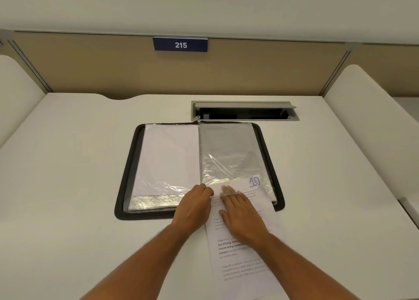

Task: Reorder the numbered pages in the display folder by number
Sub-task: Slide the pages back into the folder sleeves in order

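- Setting: a white study-carrel desk with pale side wings and a tan back partition; all items described below lie on this surface.
- Nearest the viewer: page 10, a printed sheet with "10" handwritten in blue at its top right corner. Most of its length lies on the bare desk; only its upper end has entered the mouth of a clear sleeve.
- Right hand: laid flat on the page, fingers straight and only slightly spread. The fingertips appear to lie under the lifted film, pressing the sheet forward rather than pinching it.
- Left hand: just beside the right, at the bottom of the central fold. Its fingers are curled at the sleeve's near edge, seemingly pinching the film open; the exact contact is hidden by the knuckles.
- Display folder: open flat, black-bordered, its near edge under the hands. The left leaf holds a blank white sheet in its pocket; the right sleeve looks grey and empty apart from the entering page.
- Farthest: an open cable hatch set in the desk just behind the folder, and a blue plate reading 215 on the partition.
- Progress (judged): page 10 is being filed and is barely inserted. No other numbers are visible, so how many pages are already in order cannot be told.
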`<action>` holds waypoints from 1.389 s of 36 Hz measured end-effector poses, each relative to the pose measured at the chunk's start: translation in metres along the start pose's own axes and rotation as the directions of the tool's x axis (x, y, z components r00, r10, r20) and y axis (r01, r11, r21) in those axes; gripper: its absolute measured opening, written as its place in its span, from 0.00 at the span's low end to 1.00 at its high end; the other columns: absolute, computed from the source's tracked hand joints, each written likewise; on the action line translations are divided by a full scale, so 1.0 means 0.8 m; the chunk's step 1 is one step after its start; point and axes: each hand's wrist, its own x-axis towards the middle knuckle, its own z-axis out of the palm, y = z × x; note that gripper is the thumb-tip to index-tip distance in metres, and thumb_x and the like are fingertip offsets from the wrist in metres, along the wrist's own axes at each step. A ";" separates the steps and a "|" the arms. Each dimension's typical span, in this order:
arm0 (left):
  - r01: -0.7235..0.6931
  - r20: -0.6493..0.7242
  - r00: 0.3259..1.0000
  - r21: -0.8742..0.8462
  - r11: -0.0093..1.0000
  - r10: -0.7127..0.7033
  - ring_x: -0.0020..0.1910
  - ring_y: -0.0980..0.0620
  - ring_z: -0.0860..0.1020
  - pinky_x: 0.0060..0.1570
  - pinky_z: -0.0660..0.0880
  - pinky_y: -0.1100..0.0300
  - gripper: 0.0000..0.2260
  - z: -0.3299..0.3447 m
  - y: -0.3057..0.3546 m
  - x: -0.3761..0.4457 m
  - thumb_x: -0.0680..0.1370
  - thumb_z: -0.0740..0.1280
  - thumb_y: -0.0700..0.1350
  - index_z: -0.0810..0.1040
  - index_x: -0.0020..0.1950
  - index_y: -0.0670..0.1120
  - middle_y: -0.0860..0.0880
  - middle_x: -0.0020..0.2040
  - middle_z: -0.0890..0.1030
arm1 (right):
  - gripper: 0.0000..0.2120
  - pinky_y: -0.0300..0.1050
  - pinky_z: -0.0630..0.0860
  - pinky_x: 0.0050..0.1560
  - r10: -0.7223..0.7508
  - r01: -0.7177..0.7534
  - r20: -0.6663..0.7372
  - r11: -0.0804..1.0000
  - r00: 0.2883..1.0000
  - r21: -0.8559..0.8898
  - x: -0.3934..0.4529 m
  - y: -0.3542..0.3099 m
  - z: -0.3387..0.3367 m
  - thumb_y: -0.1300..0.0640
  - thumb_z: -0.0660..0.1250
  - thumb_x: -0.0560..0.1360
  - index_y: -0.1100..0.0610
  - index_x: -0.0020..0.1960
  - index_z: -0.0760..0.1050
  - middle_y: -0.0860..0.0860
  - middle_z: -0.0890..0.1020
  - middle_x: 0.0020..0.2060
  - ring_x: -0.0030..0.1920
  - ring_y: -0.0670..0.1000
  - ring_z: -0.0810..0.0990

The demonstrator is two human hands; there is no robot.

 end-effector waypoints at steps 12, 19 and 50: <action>-0.086 -0.012 0.996 -0.005 0.996 0.086 0.41 0.50 0.76 0.36 0.77 0.58 0.05 0.007 0.017 0.018 0.76 0.71 0.39 0.77 0.50 0.46 0.49 0.45 0.78 | 0.31 0.49 0.39 0.80 -0.020 0.021 0.012 0.996 1.000 -0.081 -0.024 0.030 0.013 0.37 0.44 0.86 0.47 0.83 0.40 0.46 0.39 0.82 0.81 0.46 0.36; -0.104 0.005 0.995 0.021 0.994 0.103 0.40 0.50 0.75 0.34 0.76 0.56 0.06 0.012 0.019 0.023 0.76 0.71 0.37 0.77 0.48 0.45 0.49 0.43 0.77 | 0.31 0.50 0.36 0.81 -0.006 0.008 0.040 0.998 0.999 -0.063 -0.008 0.029 0.008 0.36 0.42 0.85 0.46 0.83 0.36 0.44 0.35 0.81 0.80 0.44 0.31; -0.015 0.003 1.000 -0.009 1.000 0.015 0.41 0.52 0.76 0.37 0.77 0.59 0.01 0.011 0.023 0.016 0.79 0.69 0.42 0.78 0.49 0.47 0.51 0.45 0.79 | 0.28 0.45 0.45 0.80 -0.037 0.036 -0.033 0.999 0.999 -0.004 0.003 0.034 0.008 0.43 0.46 0.86 0.54 0.82 0.56 0.49 0.54 0.82 0.82 0.48 0.52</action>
